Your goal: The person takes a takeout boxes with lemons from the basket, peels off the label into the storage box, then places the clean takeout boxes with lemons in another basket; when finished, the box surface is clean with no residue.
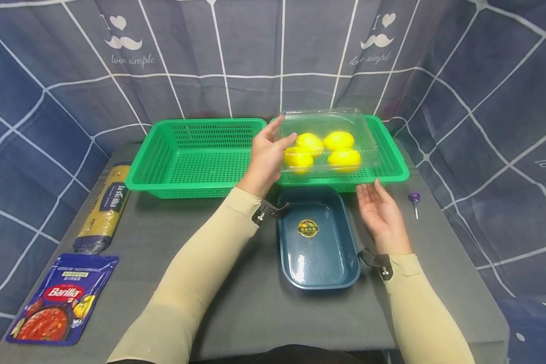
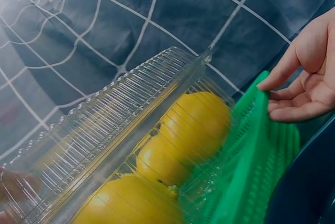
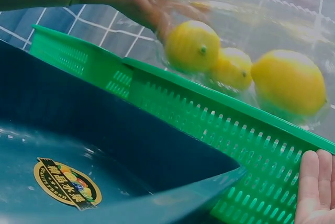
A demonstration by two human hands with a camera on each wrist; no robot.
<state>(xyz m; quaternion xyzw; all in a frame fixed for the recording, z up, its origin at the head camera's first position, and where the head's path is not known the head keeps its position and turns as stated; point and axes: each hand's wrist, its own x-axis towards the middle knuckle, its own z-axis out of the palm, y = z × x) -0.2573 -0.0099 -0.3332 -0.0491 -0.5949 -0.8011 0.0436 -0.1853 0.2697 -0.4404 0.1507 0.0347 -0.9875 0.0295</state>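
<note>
In the head view my left hand [image 1: 266, 154] holds a clear plastic clamshell box [image 1: 366, 129] by its left end. Several yellow lemons [image 1: 338, 140] lie inside it. The box is over the right-hand green basket [image 1: 393, 151]; whether it rests on the bottom is hidden. My right hand [image 1: 382, 212] is at that basket's front right, palm turned up. Its fairly straight fingers [image 3: 310, 182] lie by the perforated front wall in the right wrist view. The left wrist view shows the thumb at the basket's rim [image 2: 261, 90].
A second green basket [image 1: 205, 162] stands to the left. Between my forearms sits a dark blue bin [image 1: 318, 258] with a gold label. A pasta pack [image 1: 104, 207] and a blue Barilla pouch [image 1: 63, 298] lie at left, a purple lollipop [image 1: 414, 197] at right.
</note>
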